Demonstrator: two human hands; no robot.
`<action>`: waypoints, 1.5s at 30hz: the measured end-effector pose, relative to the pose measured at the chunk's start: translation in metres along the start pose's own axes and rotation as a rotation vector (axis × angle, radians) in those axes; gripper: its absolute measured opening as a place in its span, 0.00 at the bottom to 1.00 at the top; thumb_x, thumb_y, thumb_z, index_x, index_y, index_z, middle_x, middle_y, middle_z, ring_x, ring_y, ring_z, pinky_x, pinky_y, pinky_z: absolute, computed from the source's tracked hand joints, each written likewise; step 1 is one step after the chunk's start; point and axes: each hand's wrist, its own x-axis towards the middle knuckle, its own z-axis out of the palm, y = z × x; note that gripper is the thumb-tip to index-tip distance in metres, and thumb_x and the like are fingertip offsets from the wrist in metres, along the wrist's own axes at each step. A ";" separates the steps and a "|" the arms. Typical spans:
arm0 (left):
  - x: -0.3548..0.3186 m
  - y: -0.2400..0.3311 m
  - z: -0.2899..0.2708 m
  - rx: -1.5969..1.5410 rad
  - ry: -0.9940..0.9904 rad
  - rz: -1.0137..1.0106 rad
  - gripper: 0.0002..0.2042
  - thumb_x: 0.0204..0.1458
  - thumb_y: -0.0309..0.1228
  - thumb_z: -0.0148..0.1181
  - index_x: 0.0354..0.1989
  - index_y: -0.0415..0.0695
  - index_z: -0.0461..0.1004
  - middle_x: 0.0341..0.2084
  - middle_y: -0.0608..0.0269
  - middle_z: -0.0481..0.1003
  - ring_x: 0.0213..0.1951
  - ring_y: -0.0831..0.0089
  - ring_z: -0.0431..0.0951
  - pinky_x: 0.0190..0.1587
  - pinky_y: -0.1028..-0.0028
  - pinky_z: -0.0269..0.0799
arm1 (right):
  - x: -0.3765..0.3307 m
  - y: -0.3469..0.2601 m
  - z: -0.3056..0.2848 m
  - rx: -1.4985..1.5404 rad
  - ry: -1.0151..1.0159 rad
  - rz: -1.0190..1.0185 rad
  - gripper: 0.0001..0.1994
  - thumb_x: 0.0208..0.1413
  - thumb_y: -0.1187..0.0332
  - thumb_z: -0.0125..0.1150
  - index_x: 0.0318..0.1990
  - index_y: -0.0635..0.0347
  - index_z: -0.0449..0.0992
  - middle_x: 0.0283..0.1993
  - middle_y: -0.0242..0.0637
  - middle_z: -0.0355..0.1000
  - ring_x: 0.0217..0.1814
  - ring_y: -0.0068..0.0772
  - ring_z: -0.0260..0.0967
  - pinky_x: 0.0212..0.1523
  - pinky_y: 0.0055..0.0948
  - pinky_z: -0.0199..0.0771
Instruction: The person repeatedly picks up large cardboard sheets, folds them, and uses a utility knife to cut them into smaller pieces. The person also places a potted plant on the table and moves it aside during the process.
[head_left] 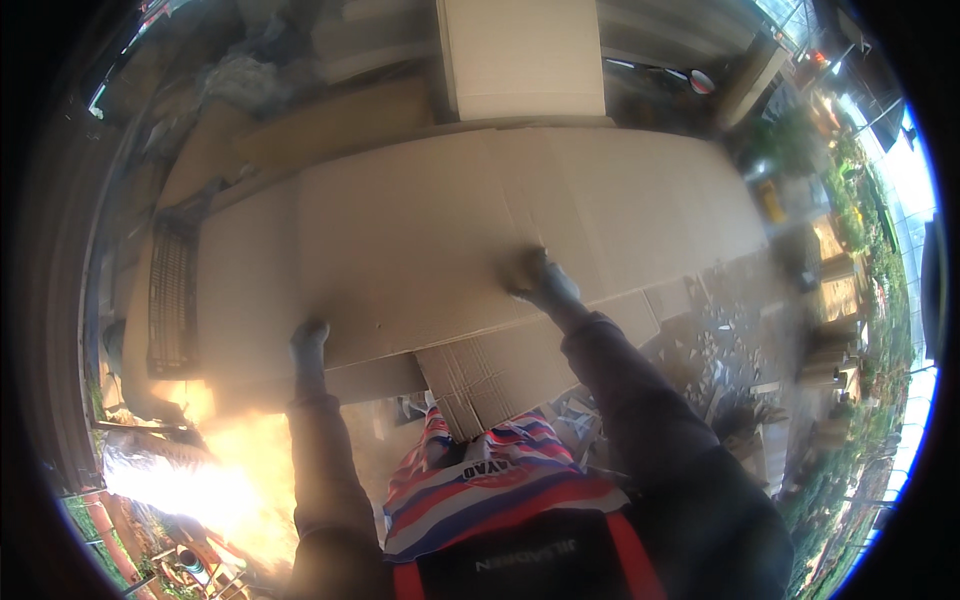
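Observation:
A wide sheet of brown cardboard (pixel 420 230) with crease lines stretches across in front of me, its near edge close to my body. My left hand (pixel 311 342) rests at that near edge on the left, and its fingers are too hidden to make out. Farther in and to the right, my right hand (pixel 547 284) lies on the cardboard's face, thumb and fingers apart though partly blurred. A creased cardboard flap (pixel 464 385) hangs from the near edge between my arms, against my striped clothing.
Behind the sheet stands a paler cardboard panel (pixel 525 60). A dark slatted plastic crate (pixel 174 290) is at the left end. Cardboard scraps (pixel 718 345) litter the ground on the right, near brown boxes (pixel 840 290). Glaring sunlight falls at the lower left.

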 end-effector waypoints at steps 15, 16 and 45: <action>0.013 0.007 -0.023 -0.106 -0.101 -0.026 0.10 0.47 0.25 0.66 0.38 0.39 0.80 0.32 0.64 0.79 0.34 0.74 0.76 0.40 0.72 0.72 | -0.076 0.061 0.018 0.754 0.461 0.567 0.27 0.49 0.49 0.69 0.43 0.66 0.71 0.28 0.39 0.73 0.35 0.38 0.73 0.39 0.35 0.71; 0.016 0.003 -0.022 -0.144 -0.090 -0.031 0.10 0.47 0.25 0.66 0.38 0.39 0.80 0.32 0.65 0.79 0.34 0.74 0.76 0.40 0.72 0.72 | -0.082 0.060 0.022 0.707 0.449 0.521 0.27 0.48 0.50 0.69 0.45 0.65 0.71 0.33 0.41 0.73 0.37 0.39 0.73 0.40 0.35 0.72; -0.043 0.100 0.014 0.701 0.160 -0.150 0.26 0.35 0.40 0.74 0.46 0.44 0.76 0.41 0.51 0.79 0.44 0.57 0.79 0.46 0.62 0.74 | -0.022 0.006 0.028 -0.170 0.213 -0.007 0.46 0.42 0.36 0.66 0.67 0.44 0.56 0.68 0.48 0.51 0.69 0.59 0.49 0.64 0.54 0.56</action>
